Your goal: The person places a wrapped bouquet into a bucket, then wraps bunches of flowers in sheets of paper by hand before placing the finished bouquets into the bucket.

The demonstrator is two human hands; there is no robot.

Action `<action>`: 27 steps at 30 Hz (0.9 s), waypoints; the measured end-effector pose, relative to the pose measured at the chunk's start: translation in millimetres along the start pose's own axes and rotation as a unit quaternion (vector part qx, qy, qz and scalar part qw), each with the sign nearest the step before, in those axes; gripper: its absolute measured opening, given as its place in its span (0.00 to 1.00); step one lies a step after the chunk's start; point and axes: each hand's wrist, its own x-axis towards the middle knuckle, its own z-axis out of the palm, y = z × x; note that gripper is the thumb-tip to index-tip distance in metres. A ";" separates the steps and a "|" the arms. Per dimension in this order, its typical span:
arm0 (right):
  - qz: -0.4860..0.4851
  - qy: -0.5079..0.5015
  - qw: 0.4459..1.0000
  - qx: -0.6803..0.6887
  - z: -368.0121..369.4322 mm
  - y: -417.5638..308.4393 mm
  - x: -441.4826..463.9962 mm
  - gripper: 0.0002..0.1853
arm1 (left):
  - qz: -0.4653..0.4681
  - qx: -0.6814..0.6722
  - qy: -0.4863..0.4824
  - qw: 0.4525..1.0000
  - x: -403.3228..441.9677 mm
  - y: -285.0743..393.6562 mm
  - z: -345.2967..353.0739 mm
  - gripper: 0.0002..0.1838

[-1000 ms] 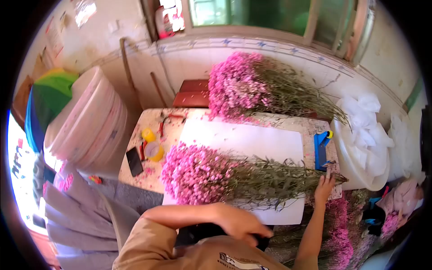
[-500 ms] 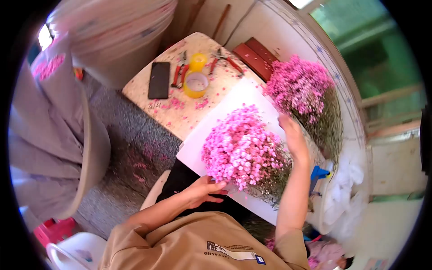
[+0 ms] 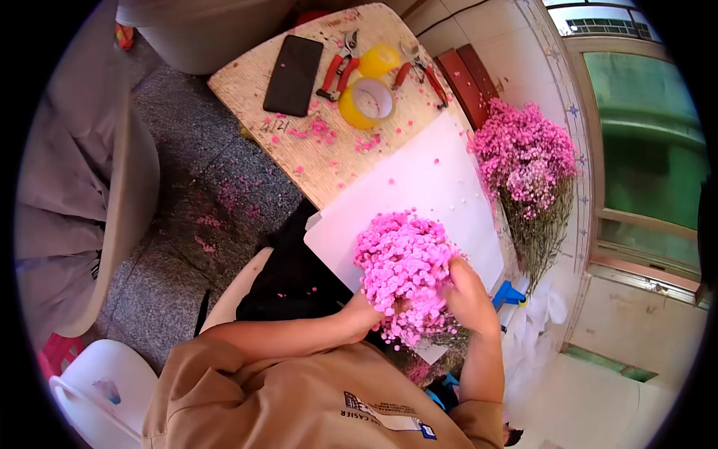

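Observation:
A bunch of small pink flowers (image 3: 407,262) is between my two hands, over the near part of a white sheet (image 3: 419,179). My left hand (image 3: 364,310) grips the bunch from its left and below, with most of its fingers hidden behind the blossoms. Against its right side, my right hand (image 3: 467,295) is closed, with curled fingers pressed into the flower heads. Thin green stems show below the blossoms near my right wrist. Another pink flower bunch (image 3: 527,157) lies beyond the sheet at the right, its stems toward me.
On the wooden table are a black phone (image 3: 293,75), red-handled pruning shears (image 3: 340,67), a second pair (image 3: 421,75), yellow tape rolls (image 3: 366,103) and scattered petals. Dark red boxes (image 3: 467,82) are by the wall. A blue-headed bottle (image 3: 510,294) stands right; a white bucket (image 3: 105,393) is lower left.
My right hand has come down from beside the bunch onto its right side. My left hand has moved further under it. The bunch is now closer to me and more upright; the view has shifted.

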 end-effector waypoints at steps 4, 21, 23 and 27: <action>-0.091 -0.029 0.993 -0.072 11.4 -13.0 -2.3 0.43 | -0.034 -0.020 -0.029 0.999 7.9 -7.5 -16.4 0.22; -0.098 0.073 0.991 0.053 18.4 8.0 82.0 0.27 | -0.104 0.214 -0.025 0.971 0.2 81.3 -69.6 0.26; -0.028 0.043 0.993 0.109 14.5 6.1 81.6 0.26 | 0.086 0.480 -0.018 0.873 -17.4 64.6 -82.8 0.16; 0.013 0.002 0.984 0.176 15.0 12.7 83.6 0.27 | 0.306 0.647 -0.162 0.679 -22.0 40.2 -61.6 0.07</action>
